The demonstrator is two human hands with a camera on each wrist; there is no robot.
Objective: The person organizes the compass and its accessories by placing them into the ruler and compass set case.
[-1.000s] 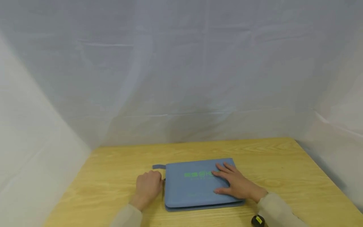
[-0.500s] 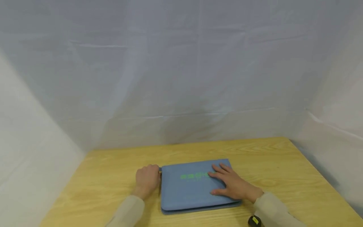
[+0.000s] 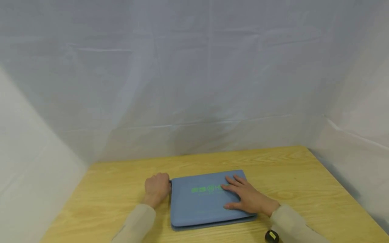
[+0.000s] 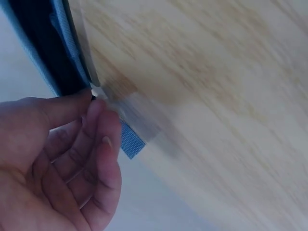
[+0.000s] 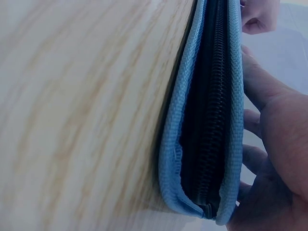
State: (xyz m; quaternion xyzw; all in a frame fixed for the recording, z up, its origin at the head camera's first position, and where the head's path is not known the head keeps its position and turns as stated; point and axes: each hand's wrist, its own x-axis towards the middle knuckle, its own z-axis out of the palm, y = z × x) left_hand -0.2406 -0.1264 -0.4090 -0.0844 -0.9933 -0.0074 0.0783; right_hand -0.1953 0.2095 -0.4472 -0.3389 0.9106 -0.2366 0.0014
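Observation:
A blue zip folder (image 3: 197, 206) with green lettering lies flat on the wooden table. In the right wrist view its edge gapes, with dark zipper teeth (image 5: 215, 103) showing along one side. At the folder's far left corner, my left hand (image 3: 157, 187) pinches the zipper pull between thumb and fingertips; the fingers mostly cover the pull. Just past those fingers, a blue fabric tab (image 4: 132, 140) sticks out in the left wrist view. My right hand (image 3: 247, 197) rests on the right part of the cover, fingers spread.
Beside the right sleeve sits a small round black object (image 3: 271, 236) with a yellow mark, near the front. White sheeting (image 3: 194, 84) hangs behind the table (image 3: 115, 189) and at both sides.
My left hand has slid along the folder's left edge to the far corner, drawing the zipper pull. The right hand stays on the cover. The whole head view has shifted slightly.

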